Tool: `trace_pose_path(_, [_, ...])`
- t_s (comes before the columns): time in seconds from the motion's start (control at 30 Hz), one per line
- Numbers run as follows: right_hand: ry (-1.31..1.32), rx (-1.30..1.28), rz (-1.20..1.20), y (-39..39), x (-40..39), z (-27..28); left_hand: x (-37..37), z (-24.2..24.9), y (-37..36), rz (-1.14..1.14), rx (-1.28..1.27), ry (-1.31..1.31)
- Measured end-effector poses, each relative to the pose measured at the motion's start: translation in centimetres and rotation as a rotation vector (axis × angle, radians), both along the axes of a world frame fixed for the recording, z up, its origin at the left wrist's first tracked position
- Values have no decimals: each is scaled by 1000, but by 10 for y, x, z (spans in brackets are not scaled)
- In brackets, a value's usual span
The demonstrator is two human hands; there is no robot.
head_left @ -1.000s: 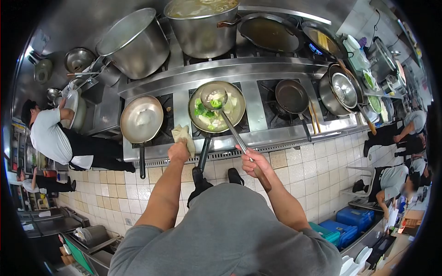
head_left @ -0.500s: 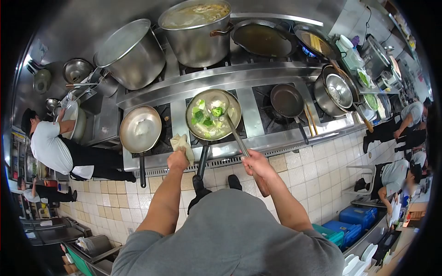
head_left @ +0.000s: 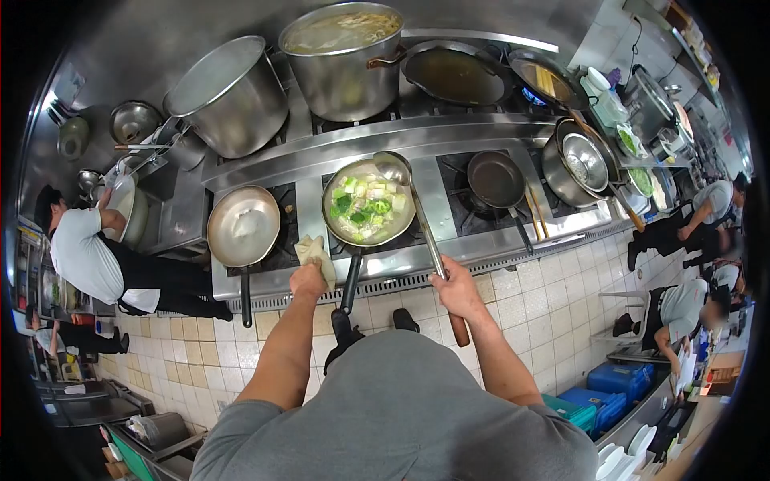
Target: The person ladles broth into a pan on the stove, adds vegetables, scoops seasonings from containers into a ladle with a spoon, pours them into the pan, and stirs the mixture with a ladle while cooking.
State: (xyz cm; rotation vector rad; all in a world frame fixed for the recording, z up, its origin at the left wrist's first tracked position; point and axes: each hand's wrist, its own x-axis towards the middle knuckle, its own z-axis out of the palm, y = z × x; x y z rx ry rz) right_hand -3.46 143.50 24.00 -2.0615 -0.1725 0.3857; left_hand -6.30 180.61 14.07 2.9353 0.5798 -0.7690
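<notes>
My right hand [head_left: 459, 289] is closed around the long handle of a ladle [head_left: 428, 228], whose bowl rests over the upper right rim of a frying pan. In that frying pan [head_left: 327, 210] lie chopped pale and green vegetables [head_left: 367, 205], with some liquid around them. My left hand [head_left: 308, 280] grips a folded beige cloth [head_left: 315, 255] at the stove's front edge, left of the pan's black handle [head_left: 351, 282] and apart from it. Farther left sits a second frying pan [head_left: 244, 228] with nothing but a shine on its base.
Two large stockpots [head_left: 228, 100] stand at the back, one filled with broth [head_left: 343, 32]. A small dark pan [head_left: 495, 178], chopsticks [head_left: 536, 212] and a pot with a strainer [head_left: 585, 160] are to the right. A co-worker [head_left: 92, 248] stands at the left; others are at the far right.
The ladle bowl has moved from the middle of the vegetables up to the pan's upper right rim. My right hand has shifted slightly right. The left hand stays on the cloth.
</notes>
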Motion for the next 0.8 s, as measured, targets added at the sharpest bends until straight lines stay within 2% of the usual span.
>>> trace_pose_path(0.07, [401,323,-18,-3,-2,-3,-1,0,0,-8,5,-9])
trace_pose_path(0.2, [303,295,-41,5,-18,-8,-3,-3,1,-38,16,-47])
trace_pose_path(0.27, [140,309,-69,11,-23,-19,-2,-17,6,-7,7,-55])
trace_pose_path(0.37, [277,442,-176,15,-21,-13,-5,-24,10,10,4,-80])
trace_pose_path(0.43, [272,504,-228,11,-8,-40,-6,-14,6,-25,8,-102])
trace_pose_path(0.53, [309,571,-327,-10,24,-101,-3,-5,3,1,-68,4])
trace_pose_path(0.6, [460,597,-262,-28,43,-129,-13,-26,10,-59,-92,-107])
trace_pose_path(0.63, [477,528,-263,-33,50,-138,-20,-32,11,-68,-82,-123])
trace_pose_path(0.7, [413,526,-260,-37,59,-160,-37,-40,15,-104,-277,-359])
trace_pose_path(0.77, [312,441,-297,-37,61,-166,-70,-38,0,-162,-241,-631])
trace_pose_path(0.8, [306,454,-299,-38,64,-165,-93,-42,-8,-158,-203,-682])
